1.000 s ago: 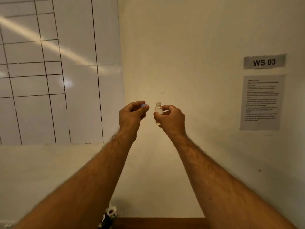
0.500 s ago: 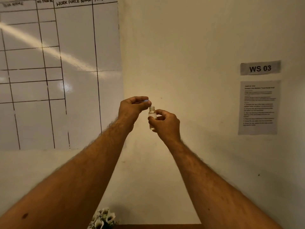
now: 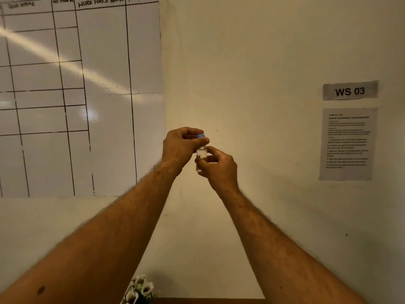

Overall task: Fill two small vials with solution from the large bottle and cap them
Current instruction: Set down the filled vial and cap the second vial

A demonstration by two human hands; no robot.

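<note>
Both hands are held up in front of a pale wall. The right hand (image 3: 219, 166) has its fingers and thumb curled round a small clear vial (image 3: 201, 155) and holds it upright. The left hand (image 3: 182, 148) pinches a little blue cap (image 3: 201, 136) at its fingertips, right on top of the vial's mouth. The cap seems to touch the neck, but the fingers cover the join, so I cannot tell if it is on tight or just sitting there.

Only a thin bit of the cap shows. The lower part of the vial is tucked behind the right fingers. The glass looks clear and a bit shiny, and how much liquid is inside is hard to see.

On the left hangs a whiteboard (image 3: 76, 95) with black lines drawn in a grid. Words run along its top, and some are cut off by the edge. A streak of light shines across it. On the right is a grey sign (image 3: 350, 90) that says WS 03, with a printed sheet (image 3: 347, 143) under it. The small print is too blurry to read. Some white flowers (image 3: 140, 289) peek up at the bottom, next to a strip of brown wood (image 3: 208, 301).

Half a second ago the cap was just above and to the left of the open vial. One second ago the hands were further apart. Now the cap has come down onto the vial.
</note>
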